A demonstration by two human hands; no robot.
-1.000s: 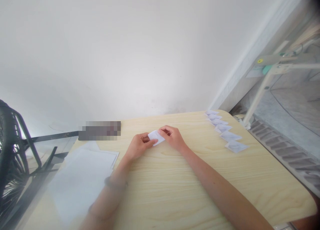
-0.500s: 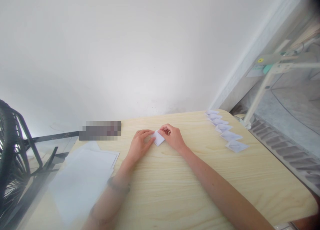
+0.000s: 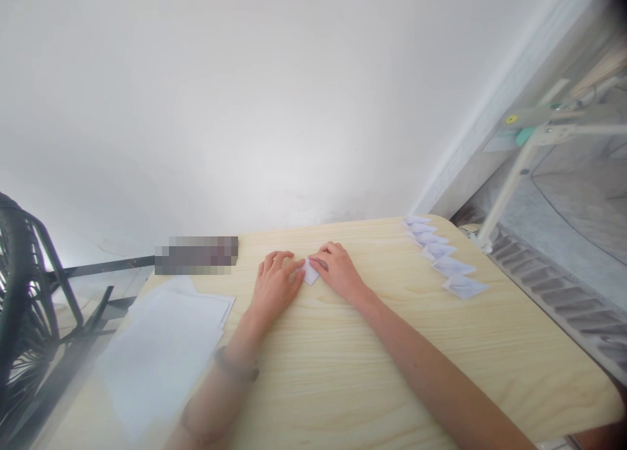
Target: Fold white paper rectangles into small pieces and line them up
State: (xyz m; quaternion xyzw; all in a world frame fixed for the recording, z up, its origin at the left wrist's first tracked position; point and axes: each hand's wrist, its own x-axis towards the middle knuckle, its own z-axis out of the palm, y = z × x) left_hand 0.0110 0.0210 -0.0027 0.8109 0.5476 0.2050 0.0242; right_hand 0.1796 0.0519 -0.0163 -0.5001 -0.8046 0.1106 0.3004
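A small folded piece of white paper (image 3: 310, 275) lies on the wooden table (image 3: 323, 365) between my hands. My left hand (image 3: 278, 280) has its thumb and index finger on the paper's left side, and its other fingers spread over the table. With fingers curled, my right hand (image 3: 336, 270) pinches the paper's upper right edge. Part of the paper is hidden under my fingertips. Over on the right stands a row of several folded paper boats (image 3: 453, 267), their ends pointed.
White paper sheets (image 3: 161, 345) lie loosely stacked at the table's left. Behind them sits a dark blurred-out box (image 3: 198, 257). A white wall (image 3: 313, 110) rises behind the table. To the left is a black chair (image 3: 29, 273); on the right, a white metal frame (image 3: 514, 169).
My left hand has turned slightly, its fingers spreading more. My right fingers have closed in on the paper, covering more of its right side. The boats and sheets stay put.
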